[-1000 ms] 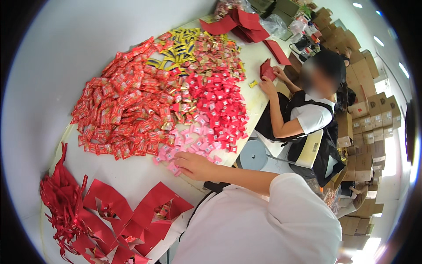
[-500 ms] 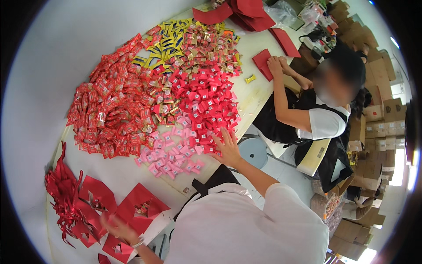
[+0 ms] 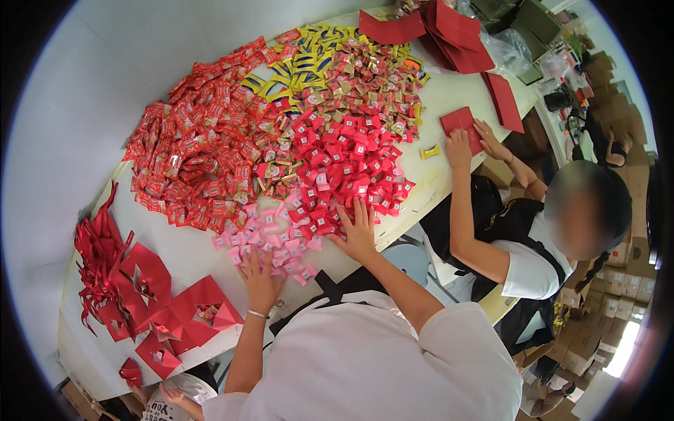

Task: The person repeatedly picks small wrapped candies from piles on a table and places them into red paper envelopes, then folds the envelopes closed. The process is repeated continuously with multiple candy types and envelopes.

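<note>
My left hand reaches the near edge of the light pink wrapped candies, its fingers spread. At the near side of the bright red-pink wrapped candies, my right hand rests with fingers stretched apart. Neither hand visibly grips a candy, though the fingertips overlap the heaps. To the left of my left hand are several open red paper boxes with star-shaped openings and sweets inside.
Red-wrapped packets heap up on the left, with yellow-and-blue packets behind. Red ribbons lie at far left. On the right, a co-worker's hands press a red folded card. Another person's hands show at bottom left.
My left hand has gone from above the red boxes to the pink candies. The right hand stays at the red-pink heap. The whole view has shifted, and another person appears at bottom left.
</note>
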`<action>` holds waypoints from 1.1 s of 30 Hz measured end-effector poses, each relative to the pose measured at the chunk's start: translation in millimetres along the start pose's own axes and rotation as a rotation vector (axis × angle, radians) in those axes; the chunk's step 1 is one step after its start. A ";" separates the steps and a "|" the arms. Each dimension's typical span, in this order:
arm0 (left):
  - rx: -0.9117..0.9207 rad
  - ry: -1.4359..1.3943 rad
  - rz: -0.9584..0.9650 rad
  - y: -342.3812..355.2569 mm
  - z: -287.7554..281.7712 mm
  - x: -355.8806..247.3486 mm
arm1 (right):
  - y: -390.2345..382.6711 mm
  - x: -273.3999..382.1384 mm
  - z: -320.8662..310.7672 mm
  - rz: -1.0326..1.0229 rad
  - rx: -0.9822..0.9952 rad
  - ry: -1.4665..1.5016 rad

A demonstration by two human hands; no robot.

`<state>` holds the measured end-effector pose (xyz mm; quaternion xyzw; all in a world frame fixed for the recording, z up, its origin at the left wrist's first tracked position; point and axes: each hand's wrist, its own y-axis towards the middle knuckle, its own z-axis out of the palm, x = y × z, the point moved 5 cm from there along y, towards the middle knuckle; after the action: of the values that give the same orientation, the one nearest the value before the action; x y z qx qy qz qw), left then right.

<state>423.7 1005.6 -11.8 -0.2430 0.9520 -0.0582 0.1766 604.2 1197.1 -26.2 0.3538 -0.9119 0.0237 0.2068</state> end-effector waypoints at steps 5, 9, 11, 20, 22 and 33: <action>-0.098 -0.053 -0.066 4.6 -3.0 -0.4 | -0.9 1.5 -18.1 -0.020 0.035 0.111; -0.133 -0.139 -0.103 4.5 -9.0 -23.2 | -1.2 -2.1 -33.4 -0.064 -0.044 0.299; -0.157 -0.189 -0.120 1.6 -8.4 -30.7 | 2.8 -3.5 -41.9 -0.077 -0.051 0.375; -0.085 -0.119 0.035 6.6 -4.6 -68.2 | 34.5 -36.9 -51.5 0.048 -0.105 0.112; -0.008 -0.059 0.002 7.9 0.7 -65.6 | 37.3 -33.7 -45.4 0.032 -0.074 0.119; -0.141 -0.198 -0.001 13.5 -14.7 -53.1 | 108.7 -48.8 -100.9 0.163 -0.295 0.164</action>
<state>455.9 1043.5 15.6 -0.2597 0.9316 0.0333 0.2520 601.8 1328.6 58.0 0.2417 -0.9111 -0.0648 0.3274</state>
